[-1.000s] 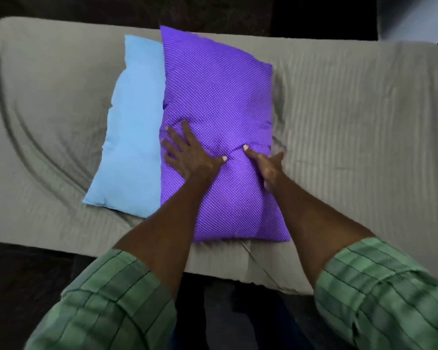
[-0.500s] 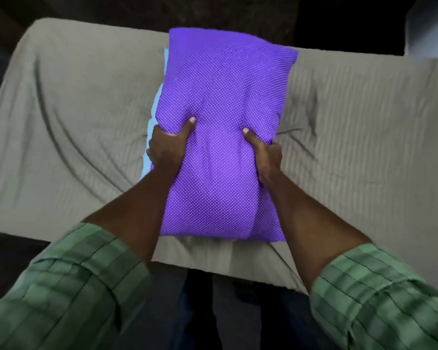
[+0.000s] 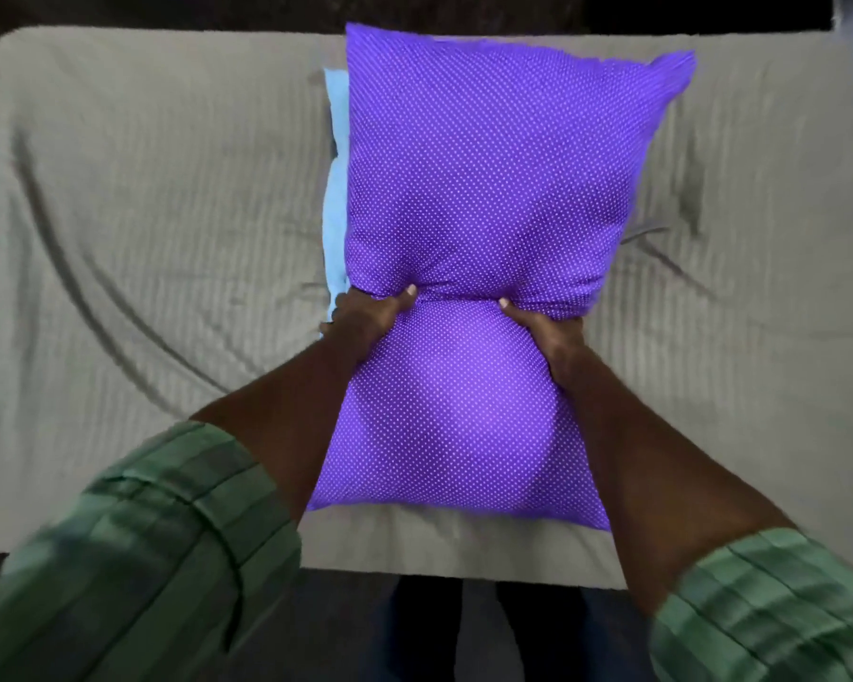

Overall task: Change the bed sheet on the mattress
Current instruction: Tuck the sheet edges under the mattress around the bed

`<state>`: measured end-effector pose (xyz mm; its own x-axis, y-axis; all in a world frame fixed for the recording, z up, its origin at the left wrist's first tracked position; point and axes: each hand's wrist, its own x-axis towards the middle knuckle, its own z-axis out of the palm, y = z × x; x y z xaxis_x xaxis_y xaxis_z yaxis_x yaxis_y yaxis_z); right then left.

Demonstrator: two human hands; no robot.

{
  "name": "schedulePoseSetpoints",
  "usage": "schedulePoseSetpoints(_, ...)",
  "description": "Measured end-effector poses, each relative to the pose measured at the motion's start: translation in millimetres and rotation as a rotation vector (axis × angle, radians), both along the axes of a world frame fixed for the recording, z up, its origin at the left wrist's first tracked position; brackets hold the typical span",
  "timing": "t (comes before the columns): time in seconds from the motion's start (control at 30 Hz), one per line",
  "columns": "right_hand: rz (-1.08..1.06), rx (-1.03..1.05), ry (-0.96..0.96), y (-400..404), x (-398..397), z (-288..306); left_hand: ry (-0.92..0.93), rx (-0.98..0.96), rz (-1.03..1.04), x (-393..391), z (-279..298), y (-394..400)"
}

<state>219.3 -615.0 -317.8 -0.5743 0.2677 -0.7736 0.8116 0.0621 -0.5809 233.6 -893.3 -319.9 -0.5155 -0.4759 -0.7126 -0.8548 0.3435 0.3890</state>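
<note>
A purple pillow [image 3: 488,189] with small white dots fills the middle of the view, pinched in at its waist. My left hand [image 3: 368,319] grips its left side and my right hand [image 3: 550,332] grips its right side. Behind it a light blue pillow [image 3: 337,189] shows only as a narrow strip along the purple one's left edge; the rest is hidden. Both lie over the mattress, which is covered by a grey ribbed bed sheet [image 3: 158,214] with long creases.
The mattress's near edge [image 3: 464,553] runs just below the purple pillow, with dark floor and my legs beneath it. Dark floor lies beyond the far edge. My green checked sleeves fill the lower corners.
My hands went from resting flat on the purple pillow to gripping its sides. The pillow has been lifted and shifted left over the blue pillow, now almost covering it.
</note>
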Motion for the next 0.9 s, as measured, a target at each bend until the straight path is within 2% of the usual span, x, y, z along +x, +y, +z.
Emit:
schedulePoseSetpoints(0.17, -0.04, -0.012, 0.017, -3, 8, 23, 0.066, -0.054, -0.011, 6, 52, 9)
schedulePoseSetpoints(0.27, -0.015, 0.03, 0.071, -17, 22, 67, 0.153, -0.058, 0.003, 14, 82, 0)
schedulePoseSetpoints(0.43, 0.081, 0.116, 0.223, -61, 42, 150, 0.226, 0.025, 0.151, 31, 134, -40)
schedulePoseSetpoints(0.63, 0.129, 0.061, 0.196, -170, 69, 212, 0.243, -0.056, 0.179, 53, 190, -149)
schedulePoseSetpoints(0.9, 0.11, -0.045, 0.199, -373, 113, 231, 0.312, -0.104, 0.148, 98, 220, -349)
